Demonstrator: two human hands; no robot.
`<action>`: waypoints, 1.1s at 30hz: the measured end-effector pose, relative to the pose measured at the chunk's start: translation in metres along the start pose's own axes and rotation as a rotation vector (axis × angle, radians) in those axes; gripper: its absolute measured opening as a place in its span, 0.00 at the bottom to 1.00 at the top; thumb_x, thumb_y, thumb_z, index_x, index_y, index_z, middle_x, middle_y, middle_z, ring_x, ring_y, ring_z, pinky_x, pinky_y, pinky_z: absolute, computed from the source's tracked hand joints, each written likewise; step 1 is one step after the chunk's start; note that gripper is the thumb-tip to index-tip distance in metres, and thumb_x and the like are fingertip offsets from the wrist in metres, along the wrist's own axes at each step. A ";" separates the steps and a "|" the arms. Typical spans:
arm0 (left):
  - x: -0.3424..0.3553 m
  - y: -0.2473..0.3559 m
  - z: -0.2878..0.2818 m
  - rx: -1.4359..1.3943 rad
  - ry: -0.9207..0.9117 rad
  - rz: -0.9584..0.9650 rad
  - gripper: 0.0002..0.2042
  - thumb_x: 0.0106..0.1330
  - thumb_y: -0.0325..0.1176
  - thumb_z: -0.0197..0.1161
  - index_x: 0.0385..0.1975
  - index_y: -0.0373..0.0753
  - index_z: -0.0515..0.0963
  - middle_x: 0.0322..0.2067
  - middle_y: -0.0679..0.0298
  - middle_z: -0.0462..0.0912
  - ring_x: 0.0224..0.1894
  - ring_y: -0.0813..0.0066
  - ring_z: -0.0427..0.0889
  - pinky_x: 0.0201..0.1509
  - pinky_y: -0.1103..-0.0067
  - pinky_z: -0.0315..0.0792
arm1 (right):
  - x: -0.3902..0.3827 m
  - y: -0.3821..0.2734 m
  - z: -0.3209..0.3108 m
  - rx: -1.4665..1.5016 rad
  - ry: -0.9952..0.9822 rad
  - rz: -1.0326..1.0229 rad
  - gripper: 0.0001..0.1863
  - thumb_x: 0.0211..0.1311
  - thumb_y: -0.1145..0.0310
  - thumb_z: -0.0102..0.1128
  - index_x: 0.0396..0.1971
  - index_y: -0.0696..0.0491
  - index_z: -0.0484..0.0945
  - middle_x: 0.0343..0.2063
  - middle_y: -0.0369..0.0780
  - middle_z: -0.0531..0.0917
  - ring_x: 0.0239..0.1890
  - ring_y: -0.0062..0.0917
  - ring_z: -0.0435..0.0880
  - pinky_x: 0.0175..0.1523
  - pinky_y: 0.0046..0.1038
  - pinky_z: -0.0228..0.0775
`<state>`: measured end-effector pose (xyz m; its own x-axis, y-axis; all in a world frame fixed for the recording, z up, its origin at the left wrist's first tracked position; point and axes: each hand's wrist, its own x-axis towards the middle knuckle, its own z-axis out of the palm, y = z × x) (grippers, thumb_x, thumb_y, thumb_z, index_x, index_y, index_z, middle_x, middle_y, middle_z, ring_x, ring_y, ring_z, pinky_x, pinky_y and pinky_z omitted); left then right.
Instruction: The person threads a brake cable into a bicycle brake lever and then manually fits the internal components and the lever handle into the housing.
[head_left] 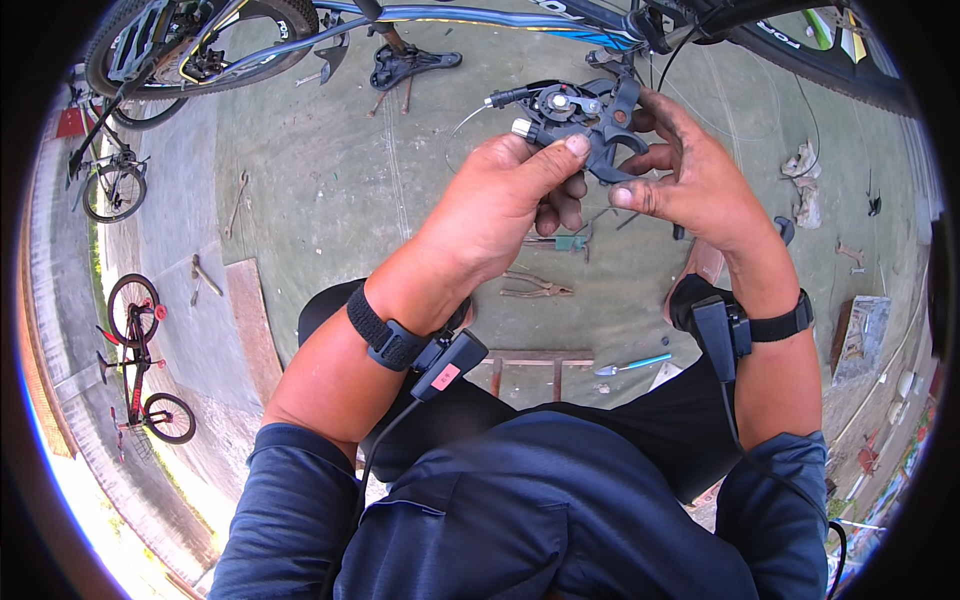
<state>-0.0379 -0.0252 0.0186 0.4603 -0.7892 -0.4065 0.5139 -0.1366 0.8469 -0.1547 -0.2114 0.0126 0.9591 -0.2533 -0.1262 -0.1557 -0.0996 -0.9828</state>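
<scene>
A black bicycle brake lever assembly [585,115] with a silver barrel end and a thin cable is held up in front of me by both hands. My left hand [500,205] grips its left side, thumb pressed on the black lever body. My right hand [690,175] holds the right side, fingers curled around the lever blade. Both wrists wear black straps with small black devices and cords.
A blue-framed bicycle [480,18] stands across the top. A black saddle [410,65], pliers [535,288], a blue-handled tool [635,364], a hammer [205,275] and a wooden board [252,325] lie on the concrete floor. Small bicycles [140,360] stand at the left.
</scene>
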 end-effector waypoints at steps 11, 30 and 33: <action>-0.001 0.002 0.004 0.049 0.026 -0.020 0.17 0.68 0.46 0.62 0.29 0.37 0.77 0.23 0.67 0.79 0.21 0.80 0.76 0.24 0.84 0.66 | 0.002 0.005 -0.004 0.102 0.022 0.030 0.49 0.48 0.56 0.78 0.67 0.59 0.60 0.54 0.45 0.73 0.43 0.24 0.82 0.42 0.23 0.75; -0.001 0.002 0.004 0.139 -0.036 0.031 0.13 0.70 0.42 0.60 0.37 0.37 0.78 0.25 0.73 0.74 0.24 0.86 0.75 0.24 0.87 0.64 | 0.001 -0.001 -0.002 0.135 0.068 0.018 0.42 0.49 0.62 0.77 0.64 0.54 0.67 0.48 0.41 0.76 0.37 0.18 0.80 0.43 0.20 0.73; -0.001 0.000 0.002 0.148 -0.021 0.034 0.13 0.70 0.42 0.61 0.36 0.37 0.78 0.25 0.72 0.76 0.24 0.85 0.75 0.24 0.86 0.65 | 0.003 0.003 -0.001 0.155 0.063 -0.004 0.42 0.48 0.65 0.77 0.65 0.54 0.66 0.47 0.41 0.76 0.37 0.17 0.80 0.42 0.20 0.73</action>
<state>-0.0400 -0.0254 0.0195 0.4596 -0.8071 -0.3705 0.3849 -0.1950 0.9021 -0.1529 -0.2130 0.0092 0.9422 -0.3134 -0.1184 -0.1090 0.0473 -0.9929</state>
